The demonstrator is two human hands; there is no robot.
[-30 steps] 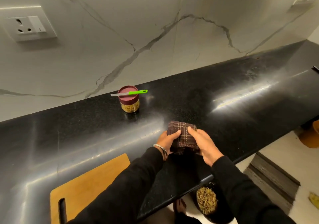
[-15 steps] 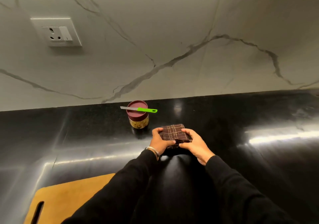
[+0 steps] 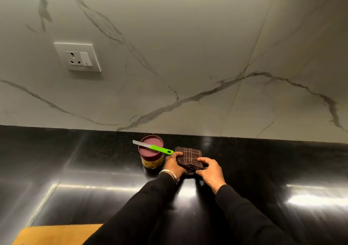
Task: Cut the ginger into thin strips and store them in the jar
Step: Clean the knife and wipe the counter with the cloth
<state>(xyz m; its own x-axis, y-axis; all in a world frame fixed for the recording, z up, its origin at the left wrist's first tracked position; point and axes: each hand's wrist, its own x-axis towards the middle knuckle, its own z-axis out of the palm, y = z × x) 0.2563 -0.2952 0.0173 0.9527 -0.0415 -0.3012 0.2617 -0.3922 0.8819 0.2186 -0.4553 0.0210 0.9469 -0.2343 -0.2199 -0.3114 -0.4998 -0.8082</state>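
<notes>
Both hands met at the lower centre of the frame on a folded brown checked cloth [image 3: 190, 160] that lay on the glossy black surface [image 3: 75, 188]. The left hand [image 3: 174, 164] curled its fingers over the cloth's left edge, a grip closed on the fabric; a metal bangle [image 3: 169, 173] circled that wrist. The right hand [image 3: 211, 171] had its thumb and fingers bent round the near right corner, likewise holding the cloth. How many layers the fold had could not be told, and the cloth's near edge was hidden under the fingers.

Just left of the cloth stood the jar [image 3: 151, 155], its maroon lid on, yellowish contents showing dimly through the lower wall; whether these were ginger strips was too small and dark to tell. A knife [image 3: 153, 147] with a green handle lay flat across the lid, blade pointing to the left, handle end reaching over toward the cloth and close to the left hand's fingertips; whether it touched them could not be made out.

At the lower left a wooden cutting board [image 3: 56, 234] was cut off by the frame edge and partly covered by the left black sleeve [image 3: 135, 212]. On the veined marble wall [image 3: 188, 46], upper left, sat a white socket plate [image 3: 78, 57]. Bright glare streaked the surface at right.
</notes>
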